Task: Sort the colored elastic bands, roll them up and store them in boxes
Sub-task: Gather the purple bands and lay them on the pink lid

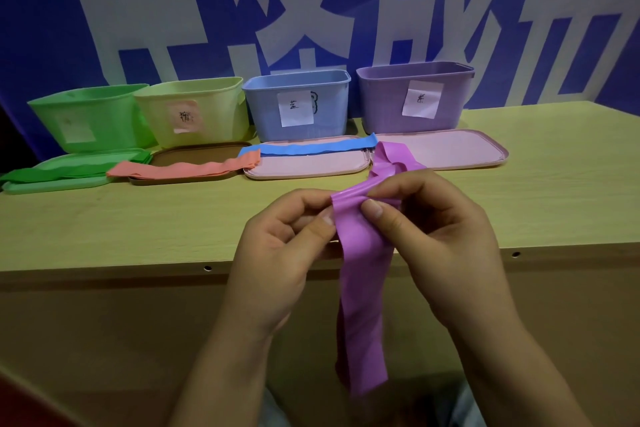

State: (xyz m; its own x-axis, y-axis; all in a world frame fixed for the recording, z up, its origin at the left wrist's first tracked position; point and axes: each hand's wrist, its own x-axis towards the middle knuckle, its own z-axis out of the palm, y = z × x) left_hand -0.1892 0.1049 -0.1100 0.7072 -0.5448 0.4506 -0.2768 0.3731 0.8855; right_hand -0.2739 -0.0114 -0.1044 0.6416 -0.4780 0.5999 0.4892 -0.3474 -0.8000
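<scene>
A purple elastic band hangs down over the table's front edge, its far end lying crumpled on the tabletop. My left hand and my right hand both pinch its upper part between thumb and fingers, close together. A blue band lies flat across a pink lid. A salmon band lies across a brown lid. A green band lies on a green lid. Behind them stand a green box, a yellow box, a blue box and a purple box, all open and labelled.
A second pink lid lies in front of the purple box. The wooden table has a front edge with small holes. A blue wall with large white characters rises behind the boxes.
</scene>
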